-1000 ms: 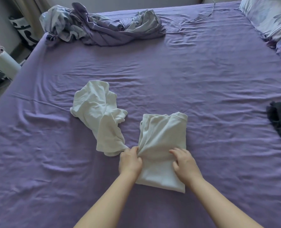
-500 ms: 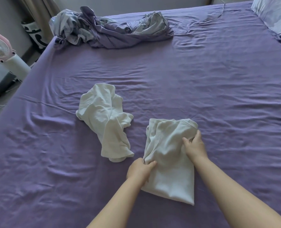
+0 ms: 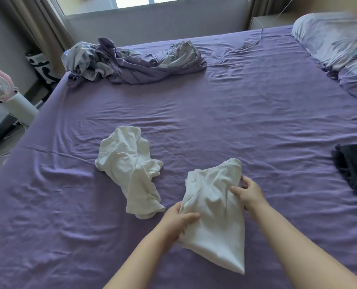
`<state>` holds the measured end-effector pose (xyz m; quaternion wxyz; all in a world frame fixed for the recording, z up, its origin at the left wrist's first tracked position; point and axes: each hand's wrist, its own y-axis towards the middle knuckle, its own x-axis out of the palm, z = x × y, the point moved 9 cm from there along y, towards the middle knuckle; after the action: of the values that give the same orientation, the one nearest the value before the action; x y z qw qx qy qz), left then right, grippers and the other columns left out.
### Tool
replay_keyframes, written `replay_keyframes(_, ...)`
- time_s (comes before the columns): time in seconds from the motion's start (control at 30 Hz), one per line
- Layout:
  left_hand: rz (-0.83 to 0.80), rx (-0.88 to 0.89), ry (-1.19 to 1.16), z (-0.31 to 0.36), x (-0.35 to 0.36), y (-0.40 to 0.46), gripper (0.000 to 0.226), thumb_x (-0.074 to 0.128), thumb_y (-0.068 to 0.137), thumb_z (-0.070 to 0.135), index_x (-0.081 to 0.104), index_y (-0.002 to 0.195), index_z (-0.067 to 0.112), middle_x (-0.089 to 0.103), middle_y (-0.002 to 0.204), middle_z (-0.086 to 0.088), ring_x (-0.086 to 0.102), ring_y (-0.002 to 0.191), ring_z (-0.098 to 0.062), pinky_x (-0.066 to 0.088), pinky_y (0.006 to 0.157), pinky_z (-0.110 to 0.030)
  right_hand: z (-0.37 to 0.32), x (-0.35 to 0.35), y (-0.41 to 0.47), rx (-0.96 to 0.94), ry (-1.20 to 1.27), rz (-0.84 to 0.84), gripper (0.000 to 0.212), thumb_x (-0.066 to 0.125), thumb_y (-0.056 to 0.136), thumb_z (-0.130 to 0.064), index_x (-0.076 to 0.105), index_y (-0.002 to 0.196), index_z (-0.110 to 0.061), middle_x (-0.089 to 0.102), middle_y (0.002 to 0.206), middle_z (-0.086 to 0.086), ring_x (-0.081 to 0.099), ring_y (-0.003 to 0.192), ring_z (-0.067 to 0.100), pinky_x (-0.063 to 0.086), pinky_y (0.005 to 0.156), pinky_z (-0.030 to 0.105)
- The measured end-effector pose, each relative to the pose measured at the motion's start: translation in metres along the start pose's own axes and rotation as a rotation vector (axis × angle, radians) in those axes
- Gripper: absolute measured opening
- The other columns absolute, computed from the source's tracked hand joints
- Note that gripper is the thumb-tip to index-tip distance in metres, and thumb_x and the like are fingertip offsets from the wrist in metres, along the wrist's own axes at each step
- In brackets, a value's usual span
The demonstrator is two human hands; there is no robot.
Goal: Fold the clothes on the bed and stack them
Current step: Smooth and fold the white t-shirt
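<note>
Bed (image 3: 225, 126) fills most of the frame, covered by a wrinkled purple sheet.

Folded white shirt (image 3: 213, 209) lies low centre of the frame, a long folded bundle running from upper right to lower right, its near corner pointing toward the bottom edge.

Left hand (image 3: 178, 221), low centre: grip closed on the shirt's left edge, thumb lying over the top of the cloth, fingers tucked beneath it. Cloth bunches into ridges at that spot.

Right hand (image 3: 249, 192), right of centre: grip closed on the shirt's right edge near its far end, thumb on top, fingers curled round the side. Both forearms enter from the bottom edge.

Crumpled shirt (image 3: 131, 170), also white, lies unfolded just left of the folded one, centre left of the frame. The two are near but apart, with purple sheet showing between them.

Dark garment (image 3: 355, 176) at the right edge, partly cut off by the frame, well apart from the white pieces.

Heap of purple and grey printed bedding (image 3: 131, 61) sits at the upper left of the bed. Pillow (image 3: 336, 40) in the upper right corner.

Off the bed: pink and white fan (image 3: 0, 88) at the left edge, curtain (image 3: 41, 24) in the upper left, window ledge along the top.
</note>
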<state>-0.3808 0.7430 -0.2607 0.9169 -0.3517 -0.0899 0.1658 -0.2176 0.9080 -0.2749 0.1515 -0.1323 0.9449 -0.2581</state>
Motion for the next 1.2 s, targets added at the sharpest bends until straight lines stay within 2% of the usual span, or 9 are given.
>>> replay_keyframes(0.07, -0.054, 0.009, -0.003, 0.008, 0.013, -0.005, 0.035, 0.071, 0.071, 0.003, 0.063, 0.104, 0.012, 0.074, 0.093, -0.006, 0.070, 0.082, -0.020, 0.056, 0.073, -0.032, -0.011, -0.019, -0.007, -0.036, -0.041, 0.014, 0.051, 0.060, 0.082, -0.002, 0.051, 0.129, -0.020, 0.063, 0.106, 0.005, 0.063, 0.097, 0.029, 0.051, 0.088, 0.045)
replay_keyframes(0.17, -0.144, 0.039, -0.007, 0.025, 0.042, -0.010, 0.035, 0.066, 0.076, -0.004, 0.062, 0.107, 0.011, 0.073, 0.093, -0.007, 0.069, 0.081, -0.019, 0.055, 0.069, -0.030, -0.034, -0.051, -0.018, -0.094, -0.062, 0.024, 0.050, 0.059, 0.083, -0.001, 0.052, 0.129, -0.018, 0.063, 0.106, 0.002, 0.063, 0.096, 0.026, 0.051, 0.089, 0.044)
replay_keyframes(0.27, -0.243, 0.087, -0.022, 0.049, 0.084, -0.016, 0.041, 0.068, 0.072, -0.002, 0.062, 0.111, 0.009, 0.073, 0.097, -0.008, 0.069, 0.083, -0.020, 0.054, 0.067, -0.030, -0.056, -0.094, -0.024, -0.145, -0.101, 0.060, 0.050, 0.061, 0.083, -0.005, 0.050, 0.131, -0.017, 0.063, 0.118, 0.007, 0.061, 0.103, 0.027, 0.048, 0.094, 0.047)
replay_keyframes(0.4, -0.372, 0.144, -0.067, 0.082, 0.153, -0.023, 0.048, 0.069, 0.063, 0.002, 0.060, 0.111, 0.006, 0.072, 0.100, -0.013, 0.069, 0.086, -0.024, 0.056, 0.070, -0.032, -0.093, -0.156, -0.030, -0.231, -0.176, 0.101, 0.048, 0.056, 0.087, -0.001, 0.049, 0.133, -0.011, 0.061, 0.122, 0.008, 0.059, 0.106, 0.021, 0.046, 0.095, 0.036)
replay_keyframes(0.53, -0.441, 0.171, -0.099, 0.103, 0.229, -0.020, 0.053, 0.069, 0.064, 0.002, 0.058, 0.115, 0.003, 0.070, 0.104, -0.017, 0.068, 0.089, -0.027, 0.056, 0.079, -0.037, -0.110, -0.220, -0.025, -0.261, -0.223, 0.086, 0.044, 0.050, 0.089, -0.001, 0.055, 0.127, -0.022, 0.064, 0.117, -0.002, 0.059, 0.103, 0.014, 0.046, 0.089, 0.028)
replay_keyframes(0.8, -0.414, 0.223, -0.121, 0.118, 0.366, 0.011, 0.064, 0.070, 0.065, 0.004, 0.052, 0.125, 0.016, 0.069, 0.112, -0.010, 0.066, 0.099, -0.025, 0.055, 0.083, -0.036, -0.126, -0.356, 0.029, -0.322, -0.433, 0.102, 0.048, 0.049, 0.092, -0.008, 0.045, 0.138, -0.024, 0.055, 0.130, -0.004, 0.049, 0.122, 0.017, 0.038, 0.097, 0.026)
replay_keyframes(0.9, -0.432, 0.231, -0.115, 0.120, 0.422, 0.027, 0.067, 0.067, 0.065, 0.004, 0.051, 0.127, 0.025, 0.068, 0.115, -0.006, 0.065, 0.104, -0.023, 0.054, 0.086, -0.037, -0.123, -0.401, 0.057, -0.326, -0.474, 0.075, 0.049, 0.049, 0.093, -0.008, 0.042, 0.139, -0.025, 0.055, 0.128, -0.004, 0.047, 0.122, 0.012, 0.035, 0.091, 0.019)
replay_keyframes(1.03, -0.464, 0.226, -0.118, 0.121, 0.482, 0.048, 0.065, 0.065, 0.065, 0.002, 0.053, 0.122, 0.030, 0.069, 0.110, 0.002, 0.066, 0.100, -0.016, 0.055, 0.081, -0.033, -0.116, -0.451, 0.092, -0.336, -0.534, 0.094, 0.049, 0.050, 0.093, -0.009, 0.043, 0.139, -0.025, 0.055, 0.132, -0.001, 0.047, 0.125, 0.018, 0.034, 0.101, 0.029)
replay_keyframes(1.2, -0.435, 0.202, -0.101, 0.103, 0.523, 0.088, 0.065, 0.063, 0.060, -0.003, 0.055, 0.118, 0.025, 0.069, 0.108, -0.001, 0.066, 0.095, -0.013, 0.053, 0.076, -0.026, -0.095, -0.480, 0.132, -0.331, -0.589, 0.056, 0.049, 0.049, 0.093, -0.010, 0.044, 0.138, -0.027, 0.056, 0.132, -0.002, 0.049, 0.124, 0.019, 0.036, 0.102, 0.030)
